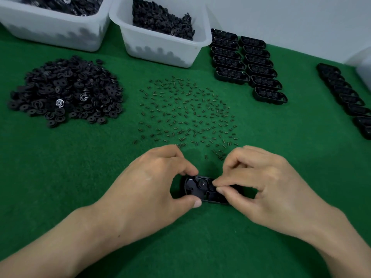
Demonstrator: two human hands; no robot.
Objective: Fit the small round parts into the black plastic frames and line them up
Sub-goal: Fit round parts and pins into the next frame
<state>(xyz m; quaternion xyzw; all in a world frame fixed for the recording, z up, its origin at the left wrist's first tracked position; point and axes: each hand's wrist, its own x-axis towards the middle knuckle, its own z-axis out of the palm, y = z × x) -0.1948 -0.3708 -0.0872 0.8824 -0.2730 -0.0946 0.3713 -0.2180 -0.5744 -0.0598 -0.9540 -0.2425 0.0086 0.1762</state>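
Both forearms come in from the near edge. The left hand (152, 185) grips the black frame (192, 188) by its end; the right hand (261, 183) pinches what seems a round part (211, 187).

Head view, downward (near, over table (60, 177))

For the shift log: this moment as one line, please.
step: fitting | left hand: grips frame | right hand: pinches round part in frame | other frames: rows at back right

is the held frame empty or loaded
Partly loaded: one round part sits in the frame; the right hand pinches a second round part beside it.
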